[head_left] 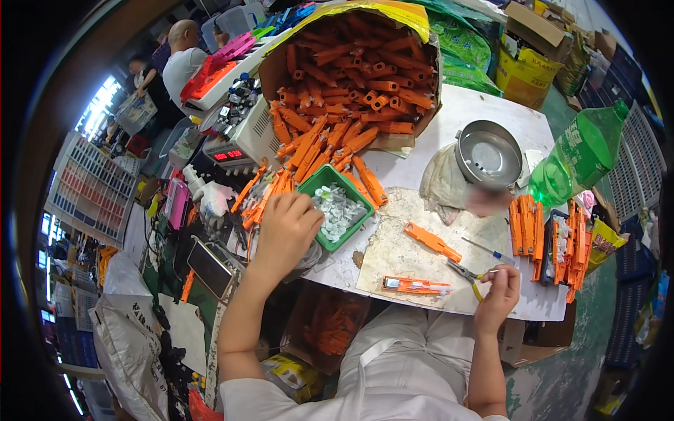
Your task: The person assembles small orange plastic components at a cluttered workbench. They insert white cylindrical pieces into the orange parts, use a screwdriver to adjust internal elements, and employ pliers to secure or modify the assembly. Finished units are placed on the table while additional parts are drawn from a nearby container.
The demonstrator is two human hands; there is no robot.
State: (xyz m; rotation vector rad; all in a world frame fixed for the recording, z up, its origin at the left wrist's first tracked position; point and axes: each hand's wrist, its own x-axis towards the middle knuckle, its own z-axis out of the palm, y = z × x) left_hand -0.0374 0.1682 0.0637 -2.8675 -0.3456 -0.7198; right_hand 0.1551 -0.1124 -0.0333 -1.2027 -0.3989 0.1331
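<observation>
My left grip [284, 235] is raised over the near left side of a green tray [354, 231], its fingers bent and drawn toward each other, the tips just at the clear plastic pieces [338, 210] that fill it. The back of my hand hides the inside of the fingers, so I cannot tell whether they have hold of a piece. That forearm climbs steeply from a bent elbow, leaning slightly to the right, with the wrist a little above the worktop [467, 168].

My right grip [497, 298] is lower, near the front edge on the right. Its forearm stands almost upright; the fingers are curled in, with thumb and forefinger pinched together at the top on what looks like a slim pale piece [488, 271], too small to make out well.

Just to the left of that hand lie pliers [465, 272], their yellow handles angled toward it, and beyond them a screwdriver [483, 247] with a blue handle. Between my two hands, an open orange casing [415, 285] with small parts inside lies flat near the front edge, and a bare orange piece [432, 241] lies aslant farther back. Past the tray, orange parts [309, 151] spill from a cardboard box [439, 77].
</observation>
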